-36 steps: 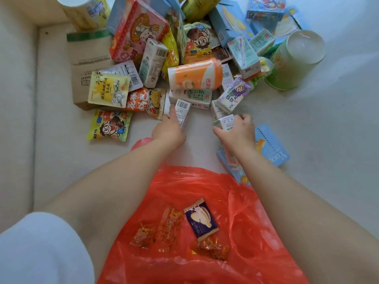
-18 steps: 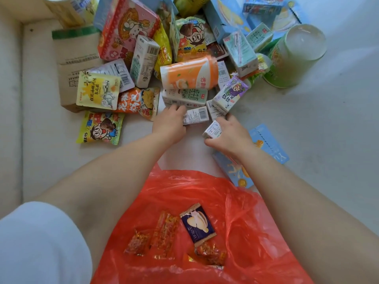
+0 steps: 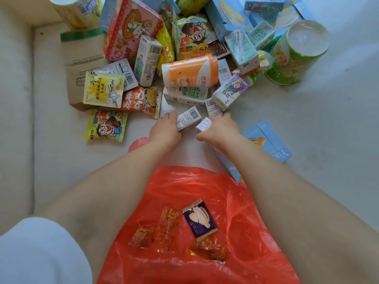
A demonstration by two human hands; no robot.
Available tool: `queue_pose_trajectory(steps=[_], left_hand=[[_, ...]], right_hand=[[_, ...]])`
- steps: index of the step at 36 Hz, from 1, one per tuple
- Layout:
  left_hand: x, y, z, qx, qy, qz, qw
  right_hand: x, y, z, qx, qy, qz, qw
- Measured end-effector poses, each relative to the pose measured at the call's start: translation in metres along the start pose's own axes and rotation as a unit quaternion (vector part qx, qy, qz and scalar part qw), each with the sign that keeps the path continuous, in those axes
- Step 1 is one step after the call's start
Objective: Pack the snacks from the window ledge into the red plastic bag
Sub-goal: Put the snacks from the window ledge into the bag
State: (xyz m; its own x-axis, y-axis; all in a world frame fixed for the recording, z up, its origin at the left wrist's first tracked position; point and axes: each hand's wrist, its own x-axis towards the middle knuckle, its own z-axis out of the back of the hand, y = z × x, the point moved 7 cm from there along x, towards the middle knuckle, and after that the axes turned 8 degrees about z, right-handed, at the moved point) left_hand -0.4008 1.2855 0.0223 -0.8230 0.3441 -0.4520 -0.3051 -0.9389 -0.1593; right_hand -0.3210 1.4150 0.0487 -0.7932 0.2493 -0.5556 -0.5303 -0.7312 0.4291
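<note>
On a pale, slightly rough ledge, with a raised pale border down the left side of the frame, a big pile of snacks fills the upper middle. A green tub lies tipped at the upper right, and a brown paper bag lies flat at the upper left.

The red bag spreads over the lower middle of the frame, between the two forearms, and a dark blue wrapper and some orange packets lie on it.

In the middle of the frame the left hand grips a small white carton. Its long axis runs from lower left to upper right, with the barcode end toward the pile. The right hand holds another small carton with curled fingers, just beside the first; only one end shows. A blue box lies flat under the right wrist.

Compared with half a second before, the two hands are closer together, and the left carton, then lying almost level, is now tilted.
</note>
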Motion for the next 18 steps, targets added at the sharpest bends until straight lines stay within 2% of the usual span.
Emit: queue_pose_trajectory(steps=[7,10,13,18], left_hand=[[-0.017,0.031,-0.003,-0.003,0.027,0.041,0.999],[-0.019,0.036,-0.005,-0.013,0.026,0.049,0.998],[-0.017,0.042,-0.006,-0.062,0.037,0.075,0.995],[-0.014,0.056,-0.005,-0.178,0.057,0.151,0.971]], right_hand=[[0.006,0.005,-0.007,-0.002,-0.007,-0.056,0.998],[0.0,0.006,-0.01,0.015,-0.034,-0.071,0.997],[-0.01,0.003,-0.015,0.051,-0.065,-0.079,0.993],[-0.012,-0.005,-0.02,0.138,-0.067,-0.096,0.983]])
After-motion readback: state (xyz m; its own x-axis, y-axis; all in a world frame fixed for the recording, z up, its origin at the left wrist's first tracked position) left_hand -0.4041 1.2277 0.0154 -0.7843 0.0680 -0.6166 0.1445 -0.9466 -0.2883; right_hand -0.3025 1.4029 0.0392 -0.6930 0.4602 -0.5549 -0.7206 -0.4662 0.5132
